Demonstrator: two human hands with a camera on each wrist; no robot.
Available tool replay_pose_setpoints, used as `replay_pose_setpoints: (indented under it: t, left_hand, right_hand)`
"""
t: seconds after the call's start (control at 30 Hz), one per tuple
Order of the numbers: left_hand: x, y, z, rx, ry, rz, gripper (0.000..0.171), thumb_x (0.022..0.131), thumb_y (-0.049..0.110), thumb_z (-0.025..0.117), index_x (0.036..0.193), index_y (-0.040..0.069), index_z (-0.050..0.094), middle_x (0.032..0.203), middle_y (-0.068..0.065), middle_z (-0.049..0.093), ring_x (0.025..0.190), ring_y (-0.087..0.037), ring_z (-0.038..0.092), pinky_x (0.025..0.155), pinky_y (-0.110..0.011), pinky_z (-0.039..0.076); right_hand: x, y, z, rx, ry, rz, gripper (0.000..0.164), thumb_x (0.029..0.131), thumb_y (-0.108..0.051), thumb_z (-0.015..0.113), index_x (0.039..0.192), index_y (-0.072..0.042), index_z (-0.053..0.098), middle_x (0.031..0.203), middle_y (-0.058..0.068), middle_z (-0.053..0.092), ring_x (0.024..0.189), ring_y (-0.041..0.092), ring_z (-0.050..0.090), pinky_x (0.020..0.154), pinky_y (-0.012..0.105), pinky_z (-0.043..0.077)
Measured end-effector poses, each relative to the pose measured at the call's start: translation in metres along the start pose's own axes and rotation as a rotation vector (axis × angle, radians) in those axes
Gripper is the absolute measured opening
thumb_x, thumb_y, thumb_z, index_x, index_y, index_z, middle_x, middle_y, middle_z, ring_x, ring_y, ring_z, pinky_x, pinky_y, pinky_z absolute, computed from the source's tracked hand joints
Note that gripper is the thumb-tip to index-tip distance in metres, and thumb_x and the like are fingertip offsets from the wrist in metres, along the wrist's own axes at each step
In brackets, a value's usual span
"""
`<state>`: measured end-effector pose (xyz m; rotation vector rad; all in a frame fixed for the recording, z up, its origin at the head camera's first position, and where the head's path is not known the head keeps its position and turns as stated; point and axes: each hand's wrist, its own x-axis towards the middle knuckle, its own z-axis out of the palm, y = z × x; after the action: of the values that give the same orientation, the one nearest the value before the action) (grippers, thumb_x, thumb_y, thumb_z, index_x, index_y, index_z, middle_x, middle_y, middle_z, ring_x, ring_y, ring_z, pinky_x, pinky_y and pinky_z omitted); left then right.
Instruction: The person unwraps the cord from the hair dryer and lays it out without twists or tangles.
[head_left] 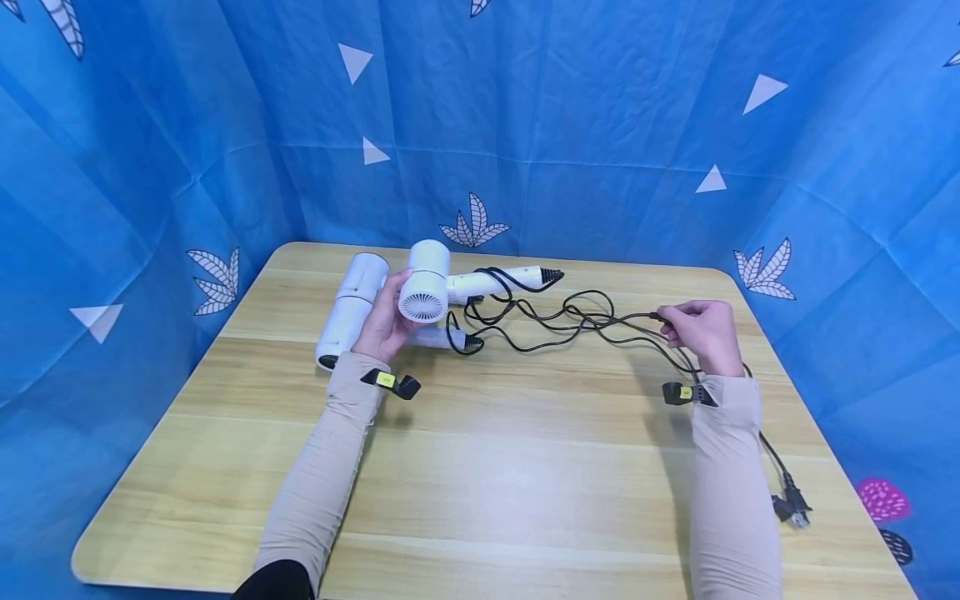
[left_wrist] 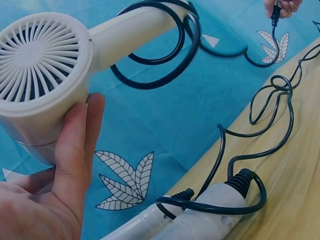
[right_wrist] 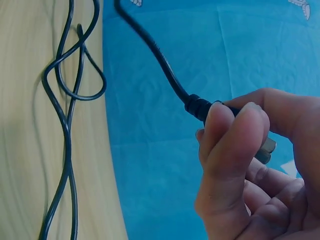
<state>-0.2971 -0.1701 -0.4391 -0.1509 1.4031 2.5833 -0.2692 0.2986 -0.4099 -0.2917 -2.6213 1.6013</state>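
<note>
My left hand (head_left: 384,321) grips a white hair dryer (head_left: 428,260) round its barrel, the round slatted grille facing me. Its handle (left_wrist: 135,35) points right, with black cord looped round it. In the left wrist view this dryer is raised above the table. Beside my left hand lies another white barrel (head_left: 347,321). Two more handles (left_wrist: 205,212) lie side by side, low in the left wrist view. On the right, my right hand (head_left: 703,332) pinches a black plug (right_wrist: 200,107) between thumb and fingers. Metal prongs (right_wrist: 266,150) show past the fingertips.
Tangled black cords (head_left: 570,312) stretch across the wooden table (head_left: 525,483) between my hands. Near the right edge lie black plugs (head_left: 793,500), past my right forearm. A blue patterned curtain (head_left: 585,125) hangs round the table's back and sides.
</note>
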Motion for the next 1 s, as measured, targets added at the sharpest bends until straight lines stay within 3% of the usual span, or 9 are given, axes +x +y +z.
replay_pose_setpoints:
  t: [0.17, 0.33, 0.4, 0.77, 1.0]
  left_hand:
    - [-0.002, 0.002, -0.002, 0.038, -0.04, -0.002, 0.038, 0.098, 0.045, 0.062, 0.123, 0.018, 0.052, 0.095, 0.007, 0.075, 0.087, -0.007, 0.071, 0.074, -0.021, 0.056]
    - [-0.004, 0.002, -0.003, 0.075, -0.044, -0.014, 0.036, 0.097, 0.045, 0.062, 0.117, 0.016, 0.057, 0.09, 0.006, 0.077, 0.083, -0.007, 0.071, 0.067, -0.018, 0.053]
    - [-0.003, 0.002, -0.003, 0.06, -0.051, -0.024, 0.035, 0.096, 0.045, 0.064, 0.116, 0.016, 0.057, 0.09, 0.005, 0.077, 0.082, -0.007, 0.071, 0.067, -0.018, 0.052]
    - [0.0, 0.0, -0.005, 0.095, -0.05, -0.027, 0.025, 0.1, 0.039, 0.057, 0.111, 0.017, 0.061, 0.089, 0.004, 0.077, 0.081, -0.008, 0.071, 0.067, -0.019, 0.053]
    - [0.0, 0.001, -0.009, 0.121, -0.053, -0.012, 0.021, 0.099, 0.038, 0.06, 0.104, 0.019, 0.066, 0.086, 0.004, 0.077, 0.076, -0.008, 0.072, 0.058, -0.018, 0.05]
  right_hand:
    - [0.001, -0.001, 0.0, 0.071, 0.069, 0.03, 0.038, 0.099, -0.022, 0.066, 0.119, 0.011, 0.067, 0.059, -0.016, 0.067, 0.053, -0.001, 0.065, 0.058, 0.019, 0.061]
    - [0.003, -0.006, 0.001, 0.326, 0.162, 0.036, 0.008, 0.095, -0.011, 0.069, 0.093, -0.004, 0.073, 0.059, -0.006, 0.071, 0.05, 0.003, 0.066, 0.054, 0.021, 0.061]
    - [0.003, -0.008, 0.001, 0.408, 0.19, 0.029, 0.008, 0.093, -0.007, 0.071, 0.086, -0.007, 0.074, 0.059, -0.003, 0.072, 0.049, 0.005, 0.066, 0.051, 0.022, 0.06]
    - [0.007, -0.013, -0.004, 0.923, 0.279, -0.045, 0.004, 0.089, 0.001, 0.076, 0.087, 0.004, 0.076, 0.064, 0.011, 0.073, 0.046, 0.013, 0.065, 0.046, 0.025, 0.058]
    - [0.001, -0.024, -0.008, 1.097, 0.309, -0.122, 0.013, 0.085, 0.001, 0.082, 0.093, 0.01, 0.076, 0.063, 0.014, 0.072, 0.047, 0.016, 0.066, 0.044, 0.026, 0.058]
